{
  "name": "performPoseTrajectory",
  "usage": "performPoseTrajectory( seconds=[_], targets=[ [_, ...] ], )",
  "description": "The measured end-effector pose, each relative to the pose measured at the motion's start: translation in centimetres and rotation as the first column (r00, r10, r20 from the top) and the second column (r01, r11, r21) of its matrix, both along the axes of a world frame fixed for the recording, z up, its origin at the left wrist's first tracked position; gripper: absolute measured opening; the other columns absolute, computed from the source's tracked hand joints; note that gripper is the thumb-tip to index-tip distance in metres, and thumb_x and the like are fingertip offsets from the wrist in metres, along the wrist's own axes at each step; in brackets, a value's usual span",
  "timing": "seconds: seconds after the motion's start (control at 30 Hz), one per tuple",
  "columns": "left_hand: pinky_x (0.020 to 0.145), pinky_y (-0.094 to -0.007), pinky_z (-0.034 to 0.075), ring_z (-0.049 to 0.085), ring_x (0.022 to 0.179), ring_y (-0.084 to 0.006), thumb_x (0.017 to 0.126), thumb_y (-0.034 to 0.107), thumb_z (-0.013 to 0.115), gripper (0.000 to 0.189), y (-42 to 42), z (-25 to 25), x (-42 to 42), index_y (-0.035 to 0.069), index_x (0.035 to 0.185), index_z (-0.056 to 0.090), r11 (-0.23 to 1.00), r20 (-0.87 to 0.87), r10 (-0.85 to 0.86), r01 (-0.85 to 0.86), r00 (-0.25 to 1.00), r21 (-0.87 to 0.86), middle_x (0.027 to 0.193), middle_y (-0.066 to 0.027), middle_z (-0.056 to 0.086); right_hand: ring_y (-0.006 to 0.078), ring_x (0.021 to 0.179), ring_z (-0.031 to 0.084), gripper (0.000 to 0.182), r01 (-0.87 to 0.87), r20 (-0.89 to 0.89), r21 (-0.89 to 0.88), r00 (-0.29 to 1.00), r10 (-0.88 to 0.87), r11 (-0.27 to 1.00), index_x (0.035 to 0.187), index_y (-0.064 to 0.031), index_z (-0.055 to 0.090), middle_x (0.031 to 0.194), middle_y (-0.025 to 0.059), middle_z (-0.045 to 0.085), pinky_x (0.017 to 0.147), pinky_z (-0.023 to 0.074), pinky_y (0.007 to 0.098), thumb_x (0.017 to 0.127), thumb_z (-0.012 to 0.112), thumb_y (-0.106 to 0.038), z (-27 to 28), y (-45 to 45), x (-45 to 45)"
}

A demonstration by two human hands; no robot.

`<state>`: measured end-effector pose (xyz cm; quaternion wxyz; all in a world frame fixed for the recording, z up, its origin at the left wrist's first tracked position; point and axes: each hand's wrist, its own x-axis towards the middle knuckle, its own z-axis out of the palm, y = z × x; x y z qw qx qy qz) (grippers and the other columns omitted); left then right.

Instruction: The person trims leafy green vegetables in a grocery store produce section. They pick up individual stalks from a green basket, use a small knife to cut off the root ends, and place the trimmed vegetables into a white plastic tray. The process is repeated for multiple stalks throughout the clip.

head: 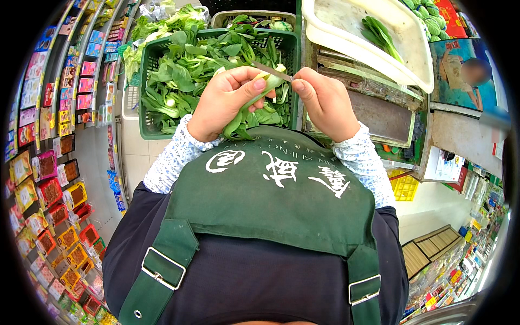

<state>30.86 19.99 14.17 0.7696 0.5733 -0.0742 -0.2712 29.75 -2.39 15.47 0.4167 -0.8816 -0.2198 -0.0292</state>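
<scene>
Between the fingers of my left hand (237,95) is a bok choy (256,92), its pale root end pointing up and its leaves hanging towards my apron. My right hand (323,97) grips a small knife (272,72) whose handle is hidden in the fist. The thin blade reaches left across the bok choy near the root end. Below both hands stands a green plastic crate (143,109) full of loose bok choy (183,77). To the right, a single bok choy (380,37) lies in a white plastic tub (339,38).
Lettuce (172,22) lies behind the crate at the left. A worn wooden and metal stand (373,109) is under the tub. Shelves of packaged snacks (61,162) line the left side. A yellow plastic crate (405,187) sits on the floor at the right.
</scene>
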Motion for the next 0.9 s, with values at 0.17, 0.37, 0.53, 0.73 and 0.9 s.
performPoseTrajectory(
  seconds=[0.17, 0.37, 0.53, 0.73, 0.9],
  targets=[
    [0.061, -0.0204, 0.043, 0.053, 0.068, -0.0067, 0.096, 0.023, 0.06, 0.03, 0.1, 0.0, -0.3, 0.0, 0.114, 0.061, 0.999, 0.024, -0.014, 0.013, 1.0, 0.034, 0.09, -0.0064, 0.067, 0.0399, 0.061, 0.056, 0.037, -0.024, -0.047, 0.029, 0.999, 0.025, 0.999, 0.078, -0.0049, 0.054, 0.064, 0.017, 0.053, 0.053, 0.0426, 0.0451, 0.098, 0.051, -0.036, 0.1, -0.1, 0.0],
    [0.062, -0.0203, 0.044, 0.054, 0.069, -0.0065, 0.095, 0.023, 0.062, 0.03, 0.7, 0.1, -0.4, -0.001, 0.113, 0.061, 0.998, 0.069, -0.048, 0.045, 0.996, 0.034, 0.091, -0.006, 0.067, 0.0281, 0.062, 0.057, 0.041, -0.025, -0.353, 0.022, 0.935, 0.031, 0.999, 0.082, -0.0011, 0.06, 0.068, 0.0131, 0.059, 0.062, 0.0461, 0.0388, 0.099, 0.05, -0.037, -3.5, -2.6, 1.2],
    [0.067, -0.022, 0.048, 0.059, 0.077, -0.0076, 0.093, 0.019, 0.065, 0.026, -0.4, -0.4, -0.3, -0.001, 0.109, 0.061, 0.982, 0.0, -0.142, 0.141, 0.99, 0.127, 0.094, -0.0061, 0.068, 0.007, 0.069, 0.051, 0.026, 0.069, -0.379, 0.321, 0.923, 0.061, 0.945, 0.094, 0.0, 0.06, 0.072, 0.0043, 0.06, 0.062, 0.0435, 0.0247, 0.09, 0.068, -0.024, -1.3, 0.0, -0.1],
    [0.092, -0.0324, 0.05, 0.062, 0.106, -0.0193, 0.097, 0.022, 0.058, 0.035, -0.1, -4.9, -0.3, -0.001, 0.122, 0.052, 1.0, 0.069, 0.001, 0.002, 0.998, -0.03, 0.115, -0.0131, 0.062, 0.0034, 0.062, 0.048, 0.015, 0.397, -0.267, 0.393, 0.913, -0.31, 0.829, 0.095, -0.0065, 0.063, 0.077, -0.0021, 0.06, 0.051, 0.0363, 0.0185, 0.092, 0.066, -0.02, 2.4, -4.5, 2.5],
    [0.084, -0.0268, 0.047, 0.059, 0.092, -0.0147, 0.095, 0.017, 0.061, 0.024, 7.7, -15.3, 1.6, 0.0, 0.111, 0.062, 0.551, 0.337, 0.645, -0.723, 0.686, 0.418, 0.105, -0.0088, 0.065, 0.0019, 0.05, 0.035, 0.025, 0.573, -0.081, 0.606, 0.734, -0.674, 0.551, 0.113, -0.0048, 0.057, 0.066, -0.0056, 0.045, 0.042, 0.0245, 0.0188, 0.095, 0.063, -0.021, 5.4, -14.9, 3.1]
  ],
)
